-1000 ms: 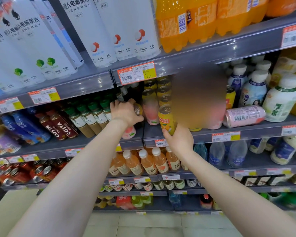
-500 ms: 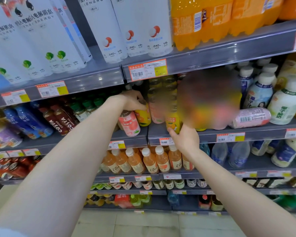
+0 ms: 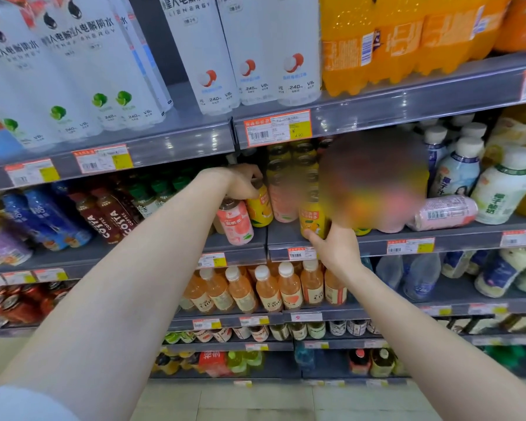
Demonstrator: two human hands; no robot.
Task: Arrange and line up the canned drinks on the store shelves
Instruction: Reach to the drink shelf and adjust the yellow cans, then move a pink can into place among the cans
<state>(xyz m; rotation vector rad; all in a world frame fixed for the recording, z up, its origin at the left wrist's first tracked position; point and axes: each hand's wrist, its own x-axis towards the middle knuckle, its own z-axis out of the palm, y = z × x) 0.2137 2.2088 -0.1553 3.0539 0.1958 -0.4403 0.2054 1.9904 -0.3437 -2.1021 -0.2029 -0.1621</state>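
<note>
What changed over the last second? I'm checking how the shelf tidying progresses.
The left hand moved off the tilted pink metal can and now grips the top of the small yellow can beside it. The right hand stayed holding the front yellow can at the shelf edge.

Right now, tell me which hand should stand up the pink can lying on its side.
Right, probably. The right hand grips a yellow can on the same shelf as the pink can, nearer it; the left hand, holding another yellow can, would have to cross over.
</note>
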